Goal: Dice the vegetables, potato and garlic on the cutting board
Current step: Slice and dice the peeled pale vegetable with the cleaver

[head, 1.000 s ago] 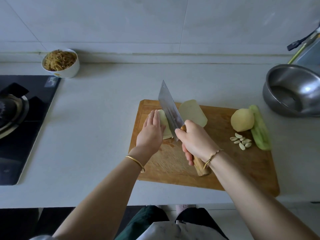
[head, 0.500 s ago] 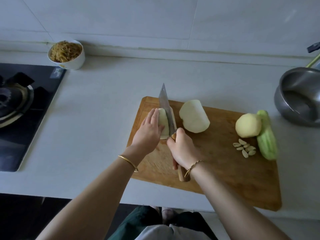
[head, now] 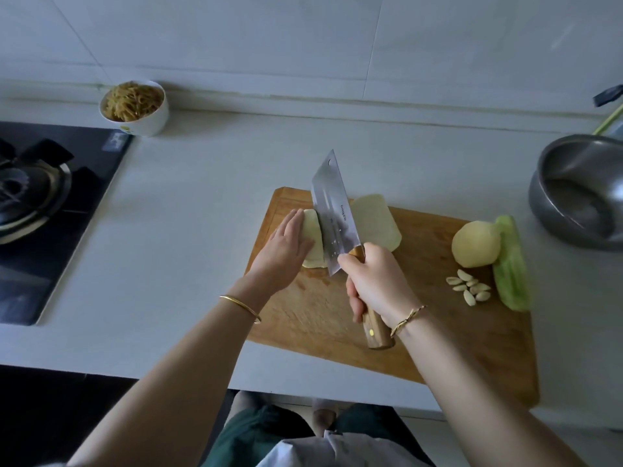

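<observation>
Low in the centre of the frame, the right hand (head: 377,284) wraps its fingers round the wooden handle of a knife (head: 333,217), a broad cleaver. Just left of it, the left hand (head: 286,251) rests with fingers straight and pressed together on the left flank of a pale vegetable piece (head: 312,239). It steadies the piece on the upper left part of the cutting board (head: 320,325).

The blade stands on edge against the piece's right side. The step in hand looks like slicing this piece lengthwise into slabs. Its long axis runs from lower to upper frame, and the blade lies along it, tip toward the upper edge and tilted slightly left. The next move likely calls for a straight downward press, with the fingertips kept clear of the edge.

Just right of the blade lies the other half (head: 381,224). At the board's right end the potato (head: 475,244), garlic (head: 470,289) and a green vegetable (head: 512,267) wait uncut.
</observation>
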A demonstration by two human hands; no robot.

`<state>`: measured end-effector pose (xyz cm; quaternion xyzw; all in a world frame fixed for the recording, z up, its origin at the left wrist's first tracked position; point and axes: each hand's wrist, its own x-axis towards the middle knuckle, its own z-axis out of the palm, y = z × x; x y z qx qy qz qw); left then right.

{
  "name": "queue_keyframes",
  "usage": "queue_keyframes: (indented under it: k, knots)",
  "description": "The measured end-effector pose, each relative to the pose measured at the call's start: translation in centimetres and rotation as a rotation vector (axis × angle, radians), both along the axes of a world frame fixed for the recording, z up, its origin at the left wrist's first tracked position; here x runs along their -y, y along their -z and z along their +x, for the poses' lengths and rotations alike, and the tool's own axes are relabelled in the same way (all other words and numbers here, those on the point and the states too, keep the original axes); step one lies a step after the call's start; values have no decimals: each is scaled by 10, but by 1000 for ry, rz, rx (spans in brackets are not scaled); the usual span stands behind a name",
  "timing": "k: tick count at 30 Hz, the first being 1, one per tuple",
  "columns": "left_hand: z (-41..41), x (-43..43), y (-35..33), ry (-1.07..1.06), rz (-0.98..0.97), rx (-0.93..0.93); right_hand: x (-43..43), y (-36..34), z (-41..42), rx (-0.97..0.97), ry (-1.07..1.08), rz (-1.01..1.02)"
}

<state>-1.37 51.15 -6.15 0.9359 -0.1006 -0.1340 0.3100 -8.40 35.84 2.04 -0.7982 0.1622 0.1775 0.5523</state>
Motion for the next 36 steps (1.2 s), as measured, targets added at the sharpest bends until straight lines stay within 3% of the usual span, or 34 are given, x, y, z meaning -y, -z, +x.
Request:
queue_keyframes:
  k: [8, 17, 36]
  knots:
    - [1, -2, 3, 9, 4, 14, 0, -13, 1, 106, 58, -60]
    - [-2, 5, -8, -34, 137, 9, 0, -9, -5, 83, -46, -75]
    - [-6, 7, -13, -24, 161, 52, -30, -5, 11, 45, -79, -190]
